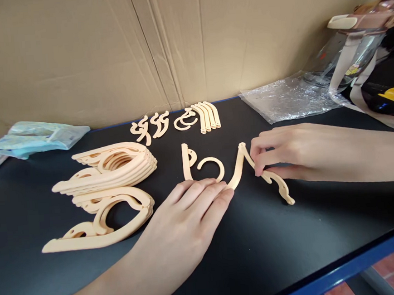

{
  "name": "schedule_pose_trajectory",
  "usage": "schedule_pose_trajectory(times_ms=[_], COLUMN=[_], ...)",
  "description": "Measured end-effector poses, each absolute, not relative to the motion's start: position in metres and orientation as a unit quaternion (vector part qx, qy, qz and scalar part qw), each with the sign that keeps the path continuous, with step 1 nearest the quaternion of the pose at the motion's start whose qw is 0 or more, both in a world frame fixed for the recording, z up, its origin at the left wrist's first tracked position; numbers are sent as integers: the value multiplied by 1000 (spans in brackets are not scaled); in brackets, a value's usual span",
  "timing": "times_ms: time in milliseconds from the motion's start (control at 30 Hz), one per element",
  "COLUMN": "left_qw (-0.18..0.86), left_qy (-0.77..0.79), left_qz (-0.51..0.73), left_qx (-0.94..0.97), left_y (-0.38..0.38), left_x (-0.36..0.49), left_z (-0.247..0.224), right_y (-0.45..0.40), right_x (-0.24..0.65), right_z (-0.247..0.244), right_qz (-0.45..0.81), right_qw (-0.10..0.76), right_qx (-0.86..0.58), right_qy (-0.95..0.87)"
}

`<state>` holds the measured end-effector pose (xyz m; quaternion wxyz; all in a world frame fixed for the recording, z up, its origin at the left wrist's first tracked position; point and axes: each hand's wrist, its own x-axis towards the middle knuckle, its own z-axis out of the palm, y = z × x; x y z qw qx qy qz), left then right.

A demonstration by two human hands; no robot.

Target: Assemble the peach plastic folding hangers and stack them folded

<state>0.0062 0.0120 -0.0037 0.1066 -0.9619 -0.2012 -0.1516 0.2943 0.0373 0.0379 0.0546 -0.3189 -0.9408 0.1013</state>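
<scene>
A cream plastic folding hanger [215, 165] lies in the middle of the dark table, its hook upward and its arms spread. My left hand [191, 211] covers its centre, fingers close together and holding it down. My right hand [276, 155] pinches a jointed arm piece [284, 188] that meets the hanger's long arm at a pointed joint. Left of my left hand are two stacks of folded cream hangers, an upper stack [144, 170] and a lower stack [125, 237]. Part of the hanger under my left fingers is hidden.
Loose hooks [184, 121], straight arms [210, 114] and small curved pieces [161, 123] lie along the back by a cardboard wall [73, 52]. A blue-white packet [35, 137] sits back left. A clear plastic bag [285, 97] and a strapped bottle [359, 48] stand back right.
</scene>
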Motion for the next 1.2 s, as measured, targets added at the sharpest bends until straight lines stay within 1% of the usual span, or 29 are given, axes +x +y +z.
schedule_pose_trajectory(times_ms=[100,200,300,367,467,600,733,867,933,1067,1133,1200], left_qw=[124,167,224,243,224,182,208,227,253,293,278,233], left_qy=[-202,-214,-233,-247,-230,-196,-189,-211,-227,-259,-258,-237], left_qz=[-161,-169,-171,-168,-155,-129,-159,-180,-187,-177,-177,-181], left_qx=[-958,-948,-931,-923,-934,-955,-946,-934,-922,-903,-908,-926], left_y=[11,8,5,3,4,5,5,2,-1,-5,-4,-2], left_x=[6,9,12,12,10,5,6,10,10,10,9,10], left_z=[-1,3,5,4,0,-4,0,5,6,5,3,1], right_y=[41,44,45,44,43,40,39,40,40,41,42,42], right_x=[303,307,304,300,295,292,288,283,281,279,279,277], right_z=[37,38,41,44,47,48,47,44,43,41,39,35], right_qz=[73,60,48,40,25,39,68,68,79,97,82,52], right_qw=[42,20,38,56,76,101,89,56,50,49,62,86], right_qx=[-335,-352,-366,-363,-360,-402,-436,-451,-449,-443,-429,-408], right_qy=[-939,-934,-928,-929,-930,-909,-893,-888,-888,-890,-898,-907])
